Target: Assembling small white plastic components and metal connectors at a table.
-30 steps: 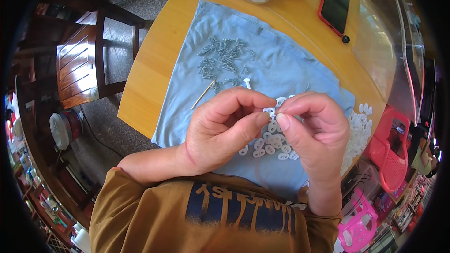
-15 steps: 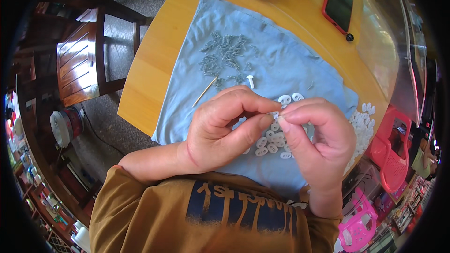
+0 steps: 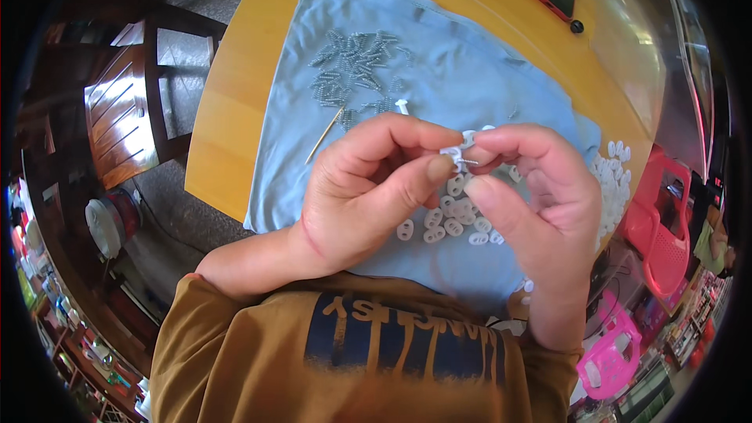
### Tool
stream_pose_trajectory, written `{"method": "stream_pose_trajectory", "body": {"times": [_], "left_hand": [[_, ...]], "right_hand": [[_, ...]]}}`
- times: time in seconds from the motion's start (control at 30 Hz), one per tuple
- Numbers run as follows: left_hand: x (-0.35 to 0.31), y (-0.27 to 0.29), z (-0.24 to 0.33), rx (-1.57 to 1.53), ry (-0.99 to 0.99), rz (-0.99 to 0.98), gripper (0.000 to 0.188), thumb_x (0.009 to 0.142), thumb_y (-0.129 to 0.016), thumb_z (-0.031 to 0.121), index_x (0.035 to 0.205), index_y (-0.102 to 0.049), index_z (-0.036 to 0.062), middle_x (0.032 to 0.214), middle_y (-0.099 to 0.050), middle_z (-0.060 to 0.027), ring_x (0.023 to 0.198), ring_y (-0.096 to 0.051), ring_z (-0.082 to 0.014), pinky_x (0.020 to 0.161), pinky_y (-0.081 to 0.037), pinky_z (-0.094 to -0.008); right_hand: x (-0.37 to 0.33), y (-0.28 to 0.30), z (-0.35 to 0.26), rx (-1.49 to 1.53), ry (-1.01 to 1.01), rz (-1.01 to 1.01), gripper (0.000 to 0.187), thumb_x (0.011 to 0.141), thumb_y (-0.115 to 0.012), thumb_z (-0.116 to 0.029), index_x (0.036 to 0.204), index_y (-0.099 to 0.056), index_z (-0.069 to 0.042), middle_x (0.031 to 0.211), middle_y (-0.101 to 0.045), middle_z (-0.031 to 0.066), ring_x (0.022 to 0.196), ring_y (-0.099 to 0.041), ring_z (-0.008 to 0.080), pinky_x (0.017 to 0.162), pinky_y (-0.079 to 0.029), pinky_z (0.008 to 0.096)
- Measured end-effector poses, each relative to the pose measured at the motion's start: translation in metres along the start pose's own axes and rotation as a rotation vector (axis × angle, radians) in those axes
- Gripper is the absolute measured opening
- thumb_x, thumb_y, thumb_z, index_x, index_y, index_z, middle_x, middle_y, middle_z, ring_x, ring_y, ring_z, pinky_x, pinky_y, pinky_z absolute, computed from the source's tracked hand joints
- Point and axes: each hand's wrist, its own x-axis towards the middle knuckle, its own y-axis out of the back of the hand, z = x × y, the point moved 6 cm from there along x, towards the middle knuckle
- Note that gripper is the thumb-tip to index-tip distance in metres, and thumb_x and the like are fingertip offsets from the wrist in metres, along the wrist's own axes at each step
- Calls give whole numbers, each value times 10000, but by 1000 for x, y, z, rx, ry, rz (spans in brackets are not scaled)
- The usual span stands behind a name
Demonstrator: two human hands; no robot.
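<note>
Above the pale blue cloth (image 3: 470, 70), the left hand (image 3: 364, 188) and right hand (image 3: 540, 196) pinch one small white plastic clip (image 3: 457, 154) between fingertips, apparently seating a spring; pressing it home needs steady alignment.

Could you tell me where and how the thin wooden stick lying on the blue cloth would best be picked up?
Probably at the middle of the wooden stick, pinched across its width from straight above. It lies flat and slanted on the blue cloth, its upper end against the pile of small metal springs; the lower end toward the cloth's left edge lies free, so lifting there is also easy.
</note>
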Motion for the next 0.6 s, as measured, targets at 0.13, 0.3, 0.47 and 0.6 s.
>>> {"method": "stream_pose_trajectory", "body": {"times": [0.13,0.3,0.47,0.6], "left_hand": [[0,9,-1,-39,-25,26,202,887,-571,30,1085,-563,-7,901,-621,-46,723,-555,-64,640,-458,-186],[-3,13,1,22,-6,108,208,882,-569,61,1080,-554,-2,871,-638,-96,631,-527,-97,623,-438,-223],[-3,12,-2,-28,-8,61,215,880,-587,41,1088,-559,-5,890,-634,-71,713,-562,-80,636,-463,-197],[-3,13,-2,-11,-7,53,211,883,-580,42,1088,-559,-6,890,-631,-67,719,-562,-78,640,-461,-197]], "right_hand": [[-8,25,5,-100,-45,23,147,790,-642,7,933,-609,-11,836,-608,69,769,-573,123,714,-460,246],[-13,30,11,-731,149,17,179,724,-656,1,896,-610,-15,810,-579,98,756,-557,268,671,-449,338],[-14,17,14,-908,266,-48,212,669,-669,1,873,-617,-23,830,-570,79,788,-544,265,704,-434,364],[-14,12,12,-925,288,-79,236,652,-674,5,876,-609,-29,826,-568,71,787,-541,260,722,-427,359]]}}
